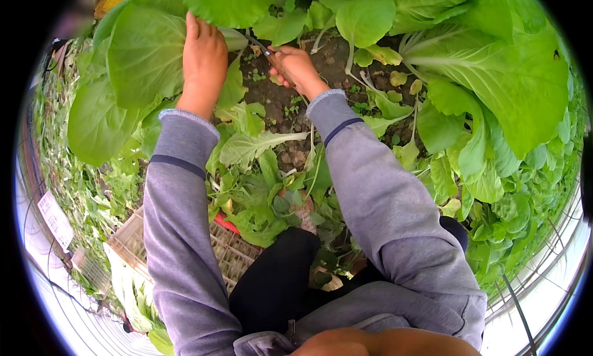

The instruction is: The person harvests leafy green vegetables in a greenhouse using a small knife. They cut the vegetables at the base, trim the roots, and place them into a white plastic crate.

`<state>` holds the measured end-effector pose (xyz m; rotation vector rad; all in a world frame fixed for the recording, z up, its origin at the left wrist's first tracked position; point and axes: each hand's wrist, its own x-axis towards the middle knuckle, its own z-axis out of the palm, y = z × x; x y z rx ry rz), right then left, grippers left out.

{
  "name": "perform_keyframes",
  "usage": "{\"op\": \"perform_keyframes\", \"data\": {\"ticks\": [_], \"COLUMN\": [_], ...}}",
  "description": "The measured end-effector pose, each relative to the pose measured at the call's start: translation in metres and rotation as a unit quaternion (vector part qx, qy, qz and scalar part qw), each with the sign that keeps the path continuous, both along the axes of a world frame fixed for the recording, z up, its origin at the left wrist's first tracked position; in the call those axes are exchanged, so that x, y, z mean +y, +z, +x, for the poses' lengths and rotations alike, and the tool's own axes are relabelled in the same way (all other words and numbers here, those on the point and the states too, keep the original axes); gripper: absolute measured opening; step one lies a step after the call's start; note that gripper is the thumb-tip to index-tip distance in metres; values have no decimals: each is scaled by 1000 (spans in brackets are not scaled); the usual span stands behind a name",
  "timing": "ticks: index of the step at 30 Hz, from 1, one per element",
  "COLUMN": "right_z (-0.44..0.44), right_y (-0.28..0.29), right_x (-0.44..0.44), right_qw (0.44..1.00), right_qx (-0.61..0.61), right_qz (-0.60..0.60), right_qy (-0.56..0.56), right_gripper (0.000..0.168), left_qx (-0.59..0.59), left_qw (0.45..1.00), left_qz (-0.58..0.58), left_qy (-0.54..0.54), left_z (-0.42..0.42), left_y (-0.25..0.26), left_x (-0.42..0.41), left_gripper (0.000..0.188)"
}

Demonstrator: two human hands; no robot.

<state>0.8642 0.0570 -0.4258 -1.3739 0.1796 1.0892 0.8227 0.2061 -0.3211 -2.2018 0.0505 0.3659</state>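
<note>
My left hand (pixel 206 61) grips a large leafy green head (pixel 143 54), resembling bok choy or Chinese cabbage. Its fingertips are partly hidden by leaves, and the head leans left with its pale stem end to the right of my hand. In my right hand (pixel 299 68) is a knife or sickle with a brown handle (pixel 280 68). The thin metal blade (pixel 255 41) points up and left, close to that pale stem end; leaves hide its tip, so I cannot tell whether it touches. Brown soil (pixel 264 92) lies under both hands.
Uncut leafy plants (pixel 486 73) stand at right and along the top. Loose leaves (pixel 259 145) litter the soil. A plastic crate (pixel 231 254) sits by my left forearm, near leafy greens (pixel 134 291). Farther left are a card with writing (pixel 56 219) and another crate (pixel 90 269).
</note>
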Motion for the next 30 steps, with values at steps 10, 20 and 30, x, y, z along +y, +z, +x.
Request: {"op": "perform_keyframes", "data": {"ticks": [10, 20, 30], "right_z": [-8, -21, -70], "right_y": [1, 11, 31], "right_x": [23, 35, -24], "right_qw": [984, 975, 978], "right_qx": [167, 185, -1], "right_qz": [32, 28, 68], "right_qy": [-59, -120, -197], "right_gripper": [32, 34, 35], "left_qx": [-9, -92, -222], "left_qw": [1000, 995, 963], "left_qz": [-27, -19, -115], "left_qy": [7, -16, -103], "left_z": [7, -7, -45], "left_y": [-17, -29, 12], "left_x": [11, 12, 3], "left_gripper": [22, 8, 13]}}
